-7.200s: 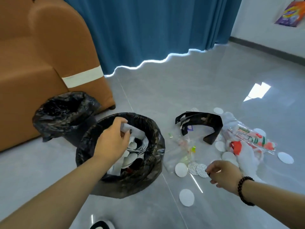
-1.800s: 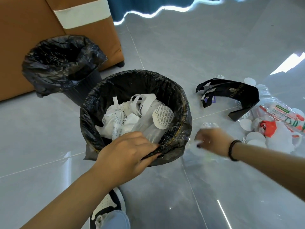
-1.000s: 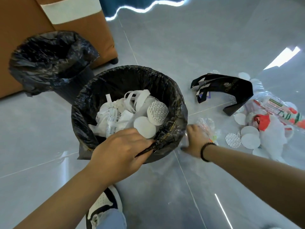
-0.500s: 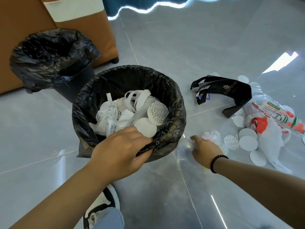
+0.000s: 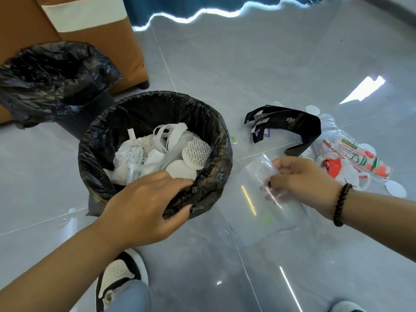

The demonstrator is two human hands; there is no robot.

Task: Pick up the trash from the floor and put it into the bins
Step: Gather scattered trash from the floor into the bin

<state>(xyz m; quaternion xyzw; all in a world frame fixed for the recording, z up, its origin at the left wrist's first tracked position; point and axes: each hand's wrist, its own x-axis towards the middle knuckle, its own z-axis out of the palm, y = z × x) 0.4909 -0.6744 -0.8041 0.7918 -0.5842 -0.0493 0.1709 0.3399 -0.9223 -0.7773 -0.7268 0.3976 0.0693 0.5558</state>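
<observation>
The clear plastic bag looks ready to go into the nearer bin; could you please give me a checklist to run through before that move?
1. Right hand grips the clear plastic bag: ok.
2. Bag lifted off the floor: ok, though its lower end hangs low.
3. Left hand holds the rim of the nearer bin: ok.
4. Room left in the bin above the white trash: ok.
5. Bag empty: cannot tell.
6. Floor cleared: not ok, black paper bag and white discs remain.

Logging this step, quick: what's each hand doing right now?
Left hand: grips the near bin's bag rim.
Right hand: pinches a clear plastic bag.
</observation>
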